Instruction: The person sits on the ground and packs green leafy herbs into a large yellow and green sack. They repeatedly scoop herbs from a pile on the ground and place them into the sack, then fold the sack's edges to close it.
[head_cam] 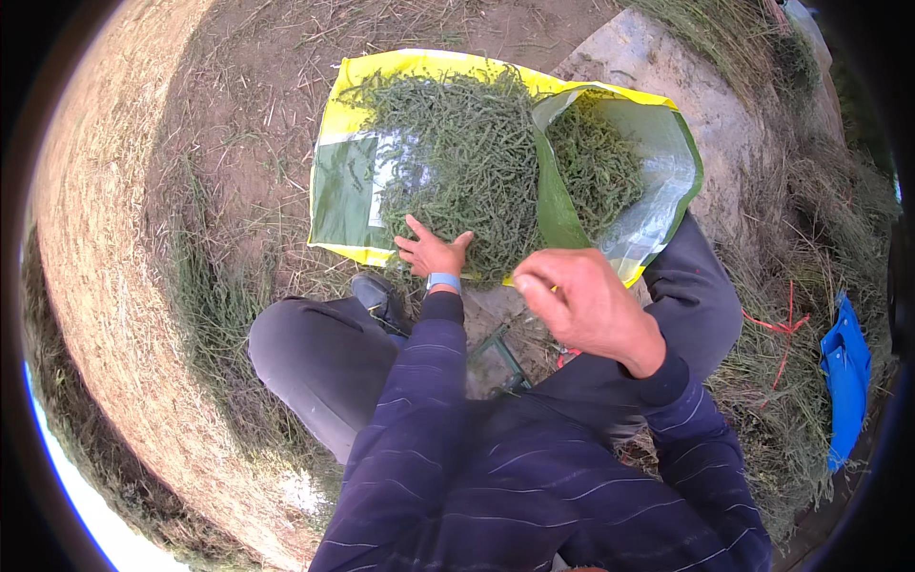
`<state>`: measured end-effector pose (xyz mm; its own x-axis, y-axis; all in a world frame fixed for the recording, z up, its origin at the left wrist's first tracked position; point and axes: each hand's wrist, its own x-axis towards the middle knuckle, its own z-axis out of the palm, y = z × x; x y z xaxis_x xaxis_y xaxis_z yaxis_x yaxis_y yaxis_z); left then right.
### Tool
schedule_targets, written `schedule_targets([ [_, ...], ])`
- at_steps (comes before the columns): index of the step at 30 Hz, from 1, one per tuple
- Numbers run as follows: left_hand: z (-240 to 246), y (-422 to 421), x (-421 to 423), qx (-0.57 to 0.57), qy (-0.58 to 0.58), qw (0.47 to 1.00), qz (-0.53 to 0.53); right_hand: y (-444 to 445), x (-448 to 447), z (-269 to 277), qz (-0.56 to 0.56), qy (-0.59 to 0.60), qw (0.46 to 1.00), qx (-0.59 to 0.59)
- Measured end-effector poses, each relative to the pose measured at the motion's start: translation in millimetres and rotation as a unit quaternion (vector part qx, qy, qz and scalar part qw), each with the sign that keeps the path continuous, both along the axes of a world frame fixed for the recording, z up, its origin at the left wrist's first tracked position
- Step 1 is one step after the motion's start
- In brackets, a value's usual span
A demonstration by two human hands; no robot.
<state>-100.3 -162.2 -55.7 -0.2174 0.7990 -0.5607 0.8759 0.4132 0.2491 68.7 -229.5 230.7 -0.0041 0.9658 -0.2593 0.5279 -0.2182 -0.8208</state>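
Observation:
My left hand [432,252], with a light blue band at the wrist, spreads its fingers over the near edge of a heap of cut green stems [465,157]. It appears to touch the stems, and no object is in its grasp. The heap lies on a yellow, green and white woven plastic sack [343,179]. At the right, the sack's mouth [654,171] gapes and shows a pale lining, with more stems [597,157] inside. My right hand [572,297] is raised near the sack's near right edge, fingers curled and thumb towards the index finger. What lies inside its curl is hidden.
A dark green frame [504,361] and a red-handled item [567,356] lie between my legs. Red twine [786,327] and a blue plastic item [846,382] rest among cut plants at right. Straw-coloured ground [107,179] borders the left; a pale sheet [658,57] lies beyond the sack.

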Motion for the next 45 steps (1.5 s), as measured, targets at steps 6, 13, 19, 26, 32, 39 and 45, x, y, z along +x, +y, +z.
schedule_targets([
  [6,-10,13,-7,0.059,0.009,0.998,-0.001,-33,-24,-253,-0.226,-0.135,0.910,-0.320],
  [13,-37,2,-8,0.039,-0.043,0.998,0.011,-32,-29,-324,-0.321,-0.093,0.890,-0.310],
  [19,-49,3,5,0.001,-0.143,0.989,0.029,20,-54,-313,-0.338,0.011,0.906,-0.253],
  [26,-79,21,-2,0.080,-0.290,0.937,0.178,60,-73,-268,-0.331,0.160,0.921,-0.125],
  [32,9,39,24,0.131,-0.360,0.900,0.210,69,-64,-241,-0.340,0.171,0.921,-0.085],
  [39,52,47,6,0.182,-0.385,0.878,0.220,74,-78,-189,-0.312,0.152,0.937,-0.038],
  [45,144,34,11,0.175,-0.468,0.841,0.207,66,-83,-132,-0.334,0.101,0.937,-0.003],
])
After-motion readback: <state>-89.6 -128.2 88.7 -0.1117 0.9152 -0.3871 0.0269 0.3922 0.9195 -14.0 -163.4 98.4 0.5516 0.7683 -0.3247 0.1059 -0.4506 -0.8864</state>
